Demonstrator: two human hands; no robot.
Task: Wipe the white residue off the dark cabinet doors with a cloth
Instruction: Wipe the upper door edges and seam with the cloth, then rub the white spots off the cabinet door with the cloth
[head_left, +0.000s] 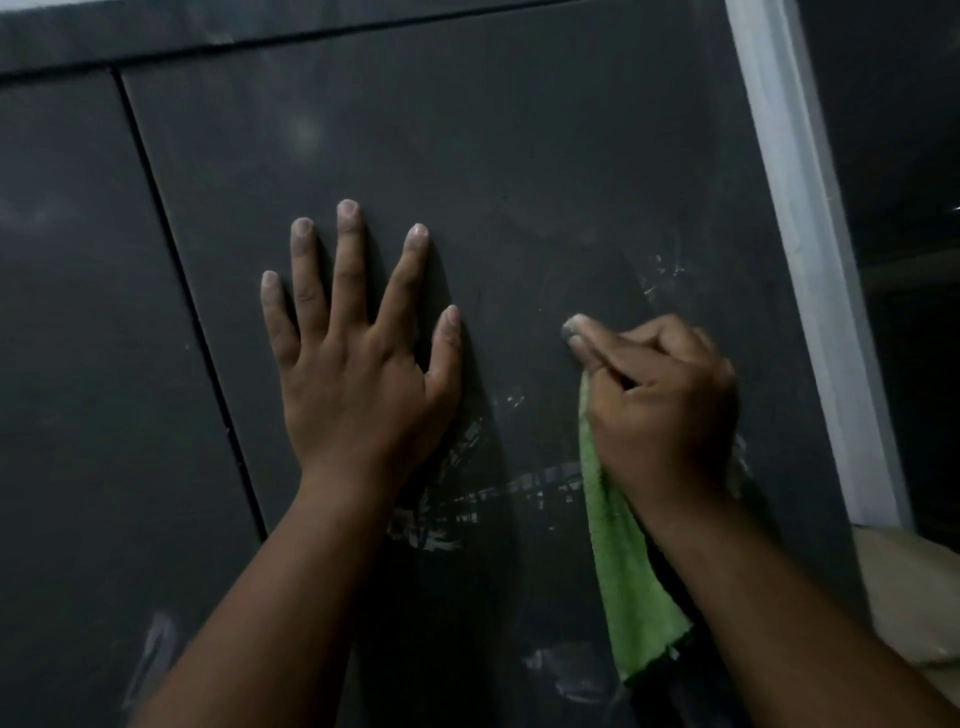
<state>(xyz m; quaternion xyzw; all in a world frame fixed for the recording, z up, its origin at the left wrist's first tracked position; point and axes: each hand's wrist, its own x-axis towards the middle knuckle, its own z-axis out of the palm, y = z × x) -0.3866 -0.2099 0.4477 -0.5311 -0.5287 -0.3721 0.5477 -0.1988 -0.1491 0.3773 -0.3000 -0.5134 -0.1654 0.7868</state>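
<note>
Two hands are up against the dark matte cabinet door (467, 156) in dim light. The left hand (358, 364) lies flat on the panel, its fingers straight and spread apart. The right hand (660, 410) is curled into a fist round a green terry cloth (623, 571), with its thumb and forefinger tips pressed to the door; the cloth's free end hangs below the wrist, down against the panel. Streaks of white residue (488, 493) show on the door between the two forearms, with fainter flecks above the right hand and a smear low down near the cloth's end. A second dark door (78, 312) adjoins on the left, across a thin seam. A pale vertical frame strip (800, 208) runs along the right edge.
</note>
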